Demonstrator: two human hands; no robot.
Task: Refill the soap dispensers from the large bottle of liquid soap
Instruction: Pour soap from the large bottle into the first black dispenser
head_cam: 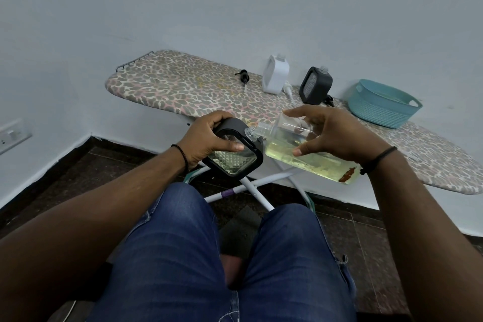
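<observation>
Ironing board [183, 89] in leopard print against the wall, crossed metal legs [251, 185] showing under it, right end cut off by the frame edge. Blue-jeaned knees [235, 256] filling the lower view. Large clear bottle [300, 149] of pale yellow liquid soap, tipped on its side over the board's near edge, gripped in the right hand [334, 136] with thumb underneath and fingers spread over the top, open neck touching the threaded mouth of the black-framed dispenser [232, 154]. Dispenser tilted, clutched in the left hand [206, 138], thumb laid across its ribbed glass face; fill level hard to make out. Teal basket [384, 103] at the far right of the board, contents hidden by its wall. White dispenser [275, 77] and second black dispenser [315, 85] standing by the wall, both uncapped, white pump [287, 89] lying between them. Black pump [244, 76] lying alone to the left. Another black pump [328, 100] half hidden behind the second black dispenser. Wall socket [11, 136] cut off at far left.
</observation>
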